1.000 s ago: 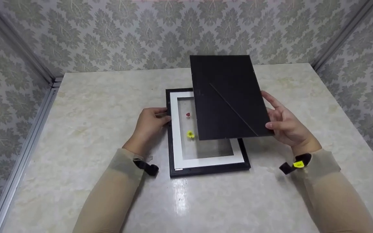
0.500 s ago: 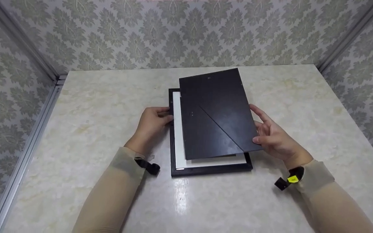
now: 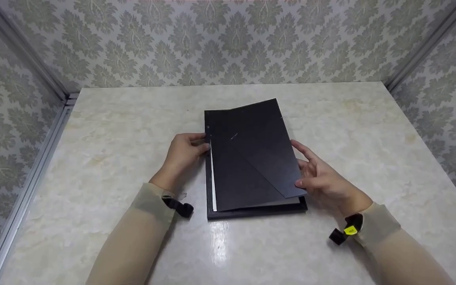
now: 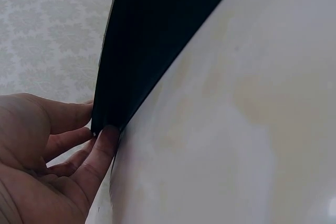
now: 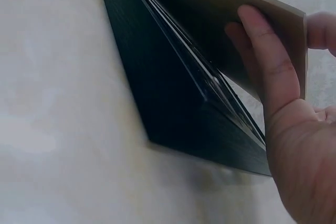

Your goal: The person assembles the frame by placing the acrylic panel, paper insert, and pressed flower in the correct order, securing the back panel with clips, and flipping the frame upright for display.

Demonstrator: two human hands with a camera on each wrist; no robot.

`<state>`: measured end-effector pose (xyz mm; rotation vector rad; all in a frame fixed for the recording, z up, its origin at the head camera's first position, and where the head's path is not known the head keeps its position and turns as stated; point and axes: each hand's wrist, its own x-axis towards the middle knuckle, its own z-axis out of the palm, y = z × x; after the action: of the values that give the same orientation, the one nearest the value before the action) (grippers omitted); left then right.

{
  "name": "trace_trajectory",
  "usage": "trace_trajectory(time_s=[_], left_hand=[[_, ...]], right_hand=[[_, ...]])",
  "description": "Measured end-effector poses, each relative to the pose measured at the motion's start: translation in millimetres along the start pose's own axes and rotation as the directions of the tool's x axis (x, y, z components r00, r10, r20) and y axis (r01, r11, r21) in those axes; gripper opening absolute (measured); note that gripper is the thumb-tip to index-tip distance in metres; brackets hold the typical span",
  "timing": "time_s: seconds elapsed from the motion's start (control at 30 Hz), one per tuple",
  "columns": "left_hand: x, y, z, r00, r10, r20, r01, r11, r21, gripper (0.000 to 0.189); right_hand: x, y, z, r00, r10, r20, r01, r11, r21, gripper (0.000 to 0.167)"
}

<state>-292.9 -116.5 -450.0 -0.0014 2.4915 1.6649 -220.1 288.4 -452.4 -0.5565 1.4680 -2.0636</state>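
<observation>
1. A thin backing board looks stiff, light and perhaps slippery, best held by its edges.
2. Its face is black, crossed by a diagonal line; its underside appears brownish.
3. It tilts askew over a black frame on a desk, the right hand pinching its right edge.
4. The left hand pinches the frame's left side.

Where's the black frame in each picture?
Head: black frame, middle, on the pale table, mostly under the black board.
Left wrist: black frame, top, left of centre, gripped by the left hand.
Right wrist: black frame, upper middle, left of the right hand.
Shared landmark: the pale table.
</observation>
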Motion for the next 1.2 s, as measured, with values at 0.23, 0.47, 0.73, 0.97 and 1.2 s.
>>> trace_trajectory(time_s=[0.23, 0.47, 0.73, 0.97, 1.2], left_hand=[[1.5, -3.4, 2.7, 1.000, 0.001, -0.002, -0.001, 1.000, 0.014, 0.046], [2.7, -0.9, 2.1, 1.000, 0.001, -0.004, -0.001, 1.000, 0.020, 0.047], [-0.4, 0.5, -4.7, 1.000, 0.008, -0.004, -0.008, 1.000, 0.029, 0.046], [-1.5, -0.3, -4.5, 1.000, 0.017, 0.000, -0.017, 0.999, 0.035, 0.065], [-0.4, 3.7, -0.4, 1.000, 0.020, 0.008, -0.021, 0.997, 0.075, 0.073]], right_hand=[[-2.1, 1.3, -2.6, 1.000, -0.002, 0.021, 0.003, 1.000, -0.018, 0.117], [2.5, -0.2, -2.2, 0.997, 0.056, -0.052, -0.061, 0.995, -0.085, 0.123], [7.7, -4.9, 5.0, 0.958, 0.121, -0.259, -0.204, 0.924, -0.323, 0.117], [12.5, -4.6, 8.9, 0.946, 0.052, -0.321, -0.221, 0.827, -0.517, 0.110], [12.4, -6.9, 9.0, 0.944, 0.058, -0.326, -0.251, 0.765, -0.592, 0.111]])
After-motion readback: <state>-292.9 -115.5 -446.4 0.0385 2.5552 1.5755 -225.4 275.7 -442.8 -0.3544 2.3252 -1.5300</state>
